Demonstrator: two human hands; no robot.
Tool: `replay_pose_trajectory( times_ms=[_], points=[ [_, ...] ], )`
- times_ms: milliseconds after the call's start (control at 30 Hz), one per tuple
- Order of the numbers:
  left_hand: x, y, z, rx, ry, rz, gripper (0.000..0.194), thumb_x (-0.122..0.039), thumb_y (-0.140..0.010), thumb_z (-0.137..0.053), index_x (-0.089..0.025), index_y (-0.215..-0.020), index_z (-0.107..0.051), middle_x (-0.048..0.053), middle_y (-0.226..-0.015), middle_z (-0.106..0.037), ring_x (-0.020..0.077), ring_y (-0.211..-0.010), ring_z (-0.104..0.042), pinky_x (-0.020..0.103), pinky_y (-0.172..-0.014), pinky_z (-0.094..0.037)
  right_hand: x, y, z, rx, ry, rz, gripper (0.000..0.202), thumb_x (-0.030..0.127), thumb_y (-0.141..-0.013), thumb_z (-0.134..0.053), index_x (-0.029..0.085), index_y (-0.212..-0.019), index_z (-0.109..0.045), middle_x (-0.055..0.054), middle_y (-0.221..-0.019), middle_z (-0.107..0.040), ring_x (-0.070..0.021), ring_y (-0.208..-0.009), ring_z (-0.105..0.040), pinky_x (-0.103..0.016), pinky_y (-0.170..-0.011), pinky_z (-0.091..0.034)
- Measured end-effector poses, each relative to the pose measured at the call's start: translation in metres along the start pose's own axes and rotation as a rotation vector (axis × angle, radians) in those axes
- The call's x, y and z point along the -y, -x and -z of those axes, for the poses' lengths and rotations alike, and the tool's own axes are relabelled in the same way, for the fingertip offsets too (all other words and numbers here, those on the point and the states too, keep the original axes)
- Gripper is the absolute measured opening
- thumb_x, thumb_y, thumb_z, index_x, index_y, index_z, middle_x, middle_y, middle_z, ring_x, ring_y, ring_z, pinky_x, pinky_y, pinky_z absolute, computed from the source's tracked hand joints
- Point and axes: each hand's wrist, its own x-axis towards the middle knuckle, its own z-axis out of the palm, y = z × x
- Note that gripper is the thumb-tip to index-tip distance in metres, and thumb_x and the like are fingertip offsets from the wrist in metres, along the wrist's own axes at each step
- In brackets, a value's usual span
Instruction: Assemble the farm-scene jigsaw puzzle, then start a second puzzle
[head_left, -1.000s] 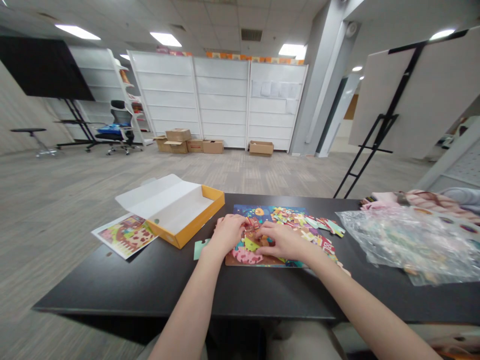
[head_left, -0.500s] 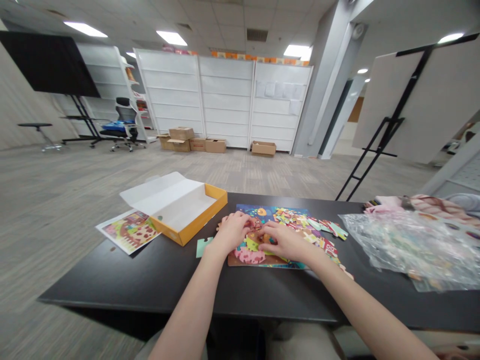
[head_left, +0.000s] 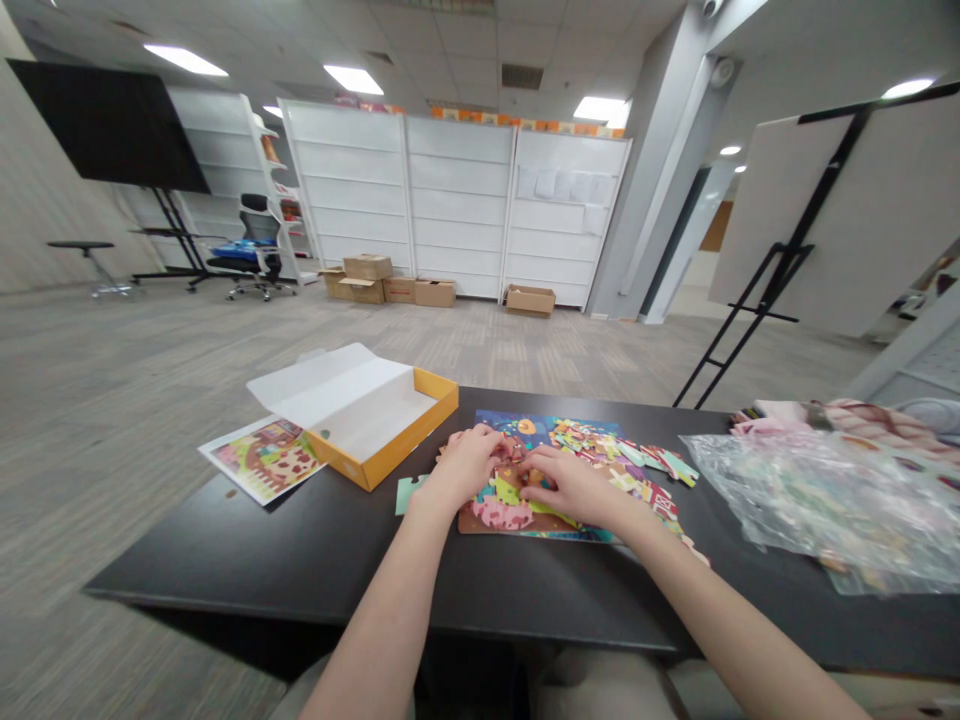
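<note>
My left hand (head_left: 469, 462) bends over the left part of a colourful jigsaw board (head_left: 498, 424), its fingertips closed on a brown puzzle piece (head_left: 514, 450). From the right, my right hand (head_left: 568, 484) reaches in with curled fingers at the same brown pieces, its thumb lower down. The fingers partly cover what they grip. Just below them lies a pink patterned piece (head_left: 501, 514) beside yellow-green ones. Loose puzzle pieces (head_left: 581, 436) are heaped on the board's right side. A pale green piece (head_left: 407, 494) rests on the table left of my left wrist.
An open yellow box (head_left: 405, 432) with a white lid stands at the left on the black table (head_left: 285, 570). Partly under it lies a printed picture sheet (head_left: 264, 460). Clear plastic bags (head_left: 825, 510) and pink fabric (head_left: 780, 418) fill the right side. Cardboard boxes (head_left: 367, 280) sit by the far shelves.
The view has shifted slightly, so everything appears a little further right. Both hands stay at nearly the same spot on the puzzle.
</note>
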Motion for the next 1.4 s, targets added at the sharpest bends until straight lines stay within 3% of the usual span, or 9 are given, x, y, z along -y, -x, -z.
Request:
replay_pose_trajectory(
  times_ms=[233,400,733,900,1067,1400],
  points=[
    [0.005,-0.004,-0.006,-0.154,0.219,-0.11,0.029,-0.003,-0.083,-0.055,-0.022,-0.1,-0.068,0.004,-0.108,-0.059,0.0187,-0.098,-0.064,0.032,-0.093,-0.051,0.0,0.0,0.0,0.001,-0.005,-0.003,0.014,0.031,-0.091,-0.067,0.021,-0.101,-0.067,-0.006,-0.107,-0.065,-0.0212,-0.1,-0.063,-0.034,-0.092,-0.049],
    [0.001,-0.01,-0.006,-0.26,0.372,-0.144,0.024,-0.004,-0.086,-0.053,-0.019,-0.094,-0.07,0.004,-0.099,-0.063,0.0166,-0.094,-0.064,0.03,-0.089,-0.052,0.002,-0.001,0.001,0.006,0.007,-0.01,0.012,0.03,-0.091,-0.067,0.021,-0.098,-0.067,-0.006,-0.106,-0.066,-0.021,-0.099,-0.063,-0.033,-0.089,-0.049],
    [0.003,-0.006,-0.013,-0.131,0.259,-0.146,0.029,-0.003,-0.086,-0.05,-0.02,-0.09,-0.073,0.005,-0.104,-0.066,0.0172,-0.097,-0.064,0.03,-0.094,-0.049,0.0,0.0,0.0,0.007,0.021,0.001,0.014,0.031,-0.091,-0.066,0.021,-0.1,-0.067,-0.008,-0.112,-0.065,-0.022,-0.102,-0.064,-0.035,-0.093,-0.049],
    [0.002,-0.007,-0.014,-0.084,0.235,-0.169,0.021,-0.012,-0.088,-0.055,-0.021,-0.092,-0.073,0.005,-0.105,-0.068,0.0187,-0.1,-0.063,0.03,-0.097,-0.048,-0.002,0.001,-0.002,-0.003,0.026,0.0,0.014,0.032,-0.091,-0.067,0.021,-0.1,-0.067,-0.008,-0.113,-0.062,-0.0212,-0.101,-0.064,-0.035,-0.095,-0.05],
    [0.006,-0.007,-0.015,-0.051,0.131,-0.107,0.022,-0.015,-0.09,-0.054,-0.024,-0.097,-0.073,0.004,-0.111,-0.069,0.0201,-0.104,-0.062,0.033,-0.099,-0.047,-0.002,0.002,-0.003,-0.025,0.035,0.016,0.014,0.034,-0.091,-0.066,0.024,-0.101,-0.068,-0.007,-0.118,-0.059,-0.0202,-0.101,-0.064,-0.034,-0.095,-0.05],
    [0.0,-0.003,-0.005,-0.024,0.057,-0.092,0.019,-0.017,-0.089,-0.057,-0.024,-0.097,-0.073,0.002,-0.114,-0.072,0.0216,-0.106,-0.063,0.034,-0.099,-0.047,0.0,0.001,0.0,0.006,0.037,-0.005,0.016,0.034,-0.092,-0.064,0.023,-0.103,-0.067,-0.008,-0.117,-0.06,-0.0213,-0.102,-0.064,-0.036,-0.095,-0.051]
  ],
)
